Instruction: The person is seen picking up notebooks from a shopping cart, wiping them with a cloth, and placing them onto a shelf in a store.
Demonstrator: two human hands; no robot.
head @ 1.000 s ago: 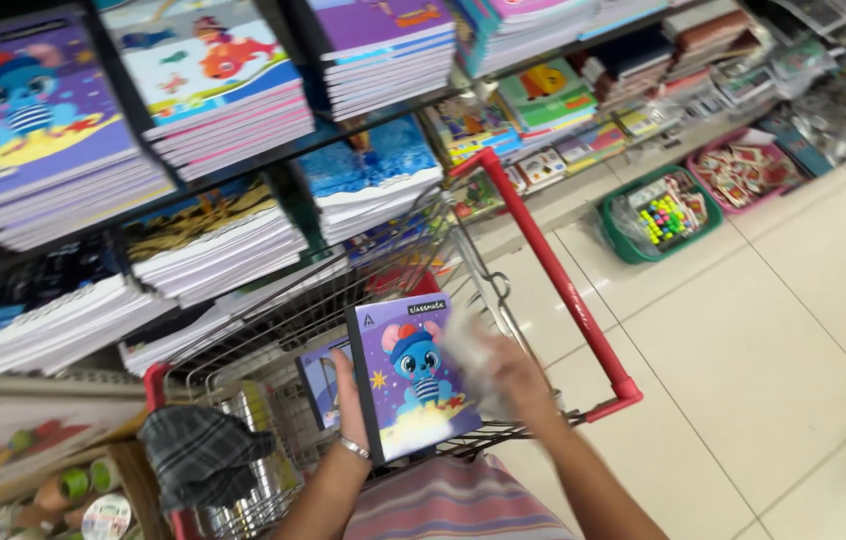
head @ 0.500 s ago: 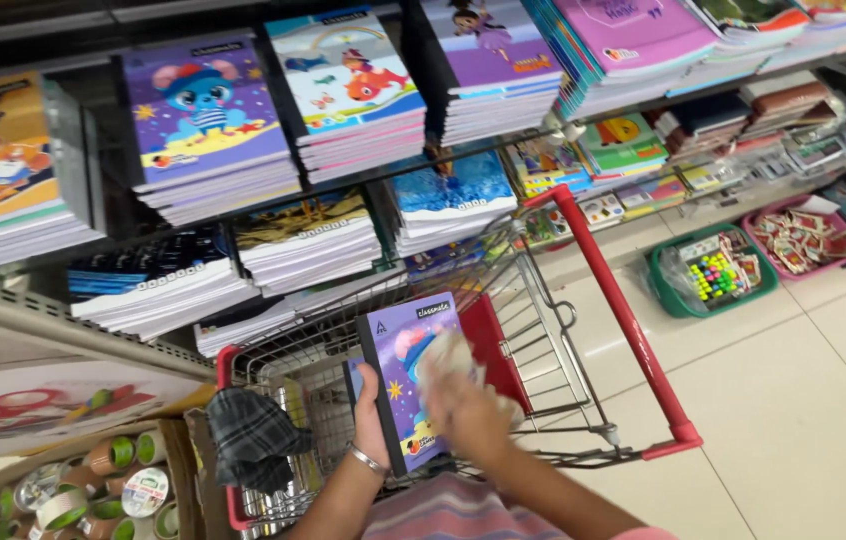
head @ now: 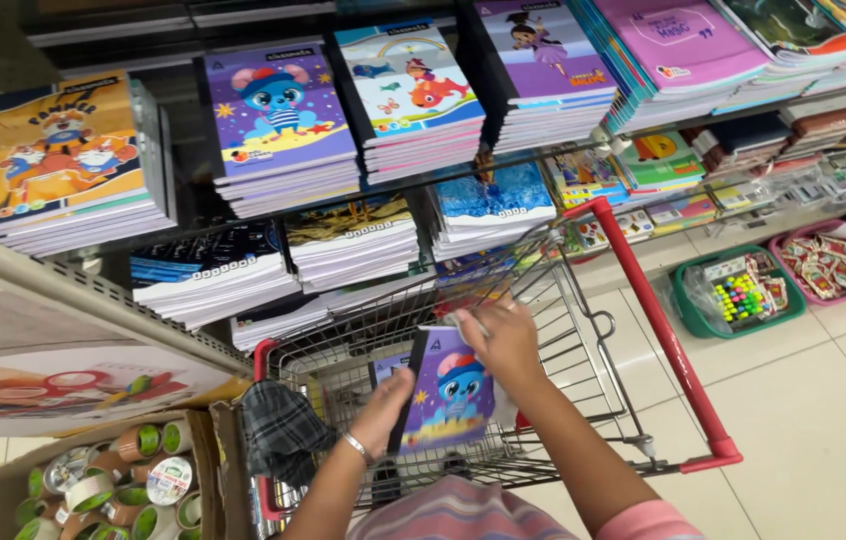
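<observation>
Shelves behind; cart (head: 583, 330) floor hidden beneath purple notebook (head: 448, 395), fingertips obscured.

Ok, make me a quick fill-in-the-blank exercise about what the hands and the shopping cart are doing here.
1. Both hands hold a purple notebook over the wire ____.
2. The cart has a handle coloured ____.
3. The left hand wears a ____ at the wrist.
4. The right hand grips the notebook at its ____ edge.

Missing words: cart; red; bracelet; top
</observation>
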